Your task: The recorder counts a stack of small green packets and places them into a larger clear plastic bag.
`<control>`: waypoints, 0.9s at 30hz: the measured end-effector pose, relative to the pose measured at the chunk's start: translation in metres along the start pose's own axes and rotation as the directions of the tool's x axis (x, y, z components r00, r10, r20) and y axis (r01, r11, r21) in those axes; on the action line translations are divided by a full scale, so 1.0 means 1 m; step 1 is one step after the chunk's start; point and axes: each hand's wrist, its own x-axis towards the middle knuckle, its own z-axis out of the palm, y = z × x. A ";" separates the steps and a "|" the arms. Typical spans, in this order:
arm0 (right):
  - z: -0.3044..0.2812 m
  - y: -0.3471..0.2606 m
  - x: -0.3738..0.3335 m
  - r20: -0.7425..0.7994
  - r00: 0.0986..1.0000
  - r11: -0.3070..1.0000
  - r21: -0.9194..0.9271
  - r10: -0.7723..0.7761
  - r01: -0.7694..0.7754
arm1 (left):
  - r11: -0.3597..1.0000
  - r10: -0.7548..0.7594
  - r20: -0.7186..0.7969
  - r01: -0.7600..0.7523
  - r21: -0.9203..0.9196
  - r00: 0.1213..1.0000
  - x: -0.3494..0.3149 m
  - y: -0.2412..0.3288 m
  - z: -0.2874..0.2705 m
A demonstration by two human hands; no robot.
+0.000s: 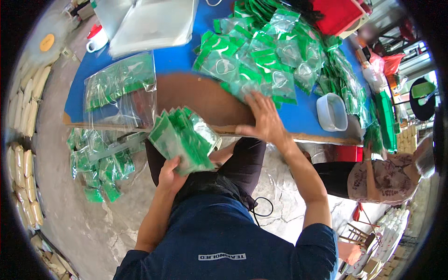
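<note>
My left hand (171, 175) is closed around a fanned bundle of green-and-clear plastic packets (179, 142), held over my lap at the table's front edge. My right hand (265, 116) has its fingers stretched out over that edge, fingertips at the near side of a heap of similar packets (261, 56); whether they touch one I cannot tell. Pale loop-shaped items show inside some packets. To the left, a large clear bag (119, 86) with green packets inside lies across the edge.
The blue table (305, 119) has a worn brown patch. A white tub (332, 113) stands right, a stack of clear bags (151, 28) and a red-and-white mug (96, 39) far left. Bagged green packets (102, 163) lie low at left. Another person (382, 182) is at right.
</note>
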 end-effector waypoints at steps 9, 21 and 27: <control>-0.003 -0.021 -0.022 -0.256 0.967 0.964 0.254 -0.014 0.082 | 1.000 -0.024 0.055 0.024 0.006 0.998 -0.007 0.012 -0.008; -0.011 -0.119 0.001 -0.269 0.963 0.901 0.418 0.004 0.113 | 0.946 0.190 -0.171 -0.133 0.297 0.967 0.003 -0.008 0.079; 0.011 -0.122 -0.009 -0.043 0.983 0.778 0.606 -0.176 0.166 | 0.946 0.158 -0.159 -0.103 0.307 0.975 0.004 -0.005 0.071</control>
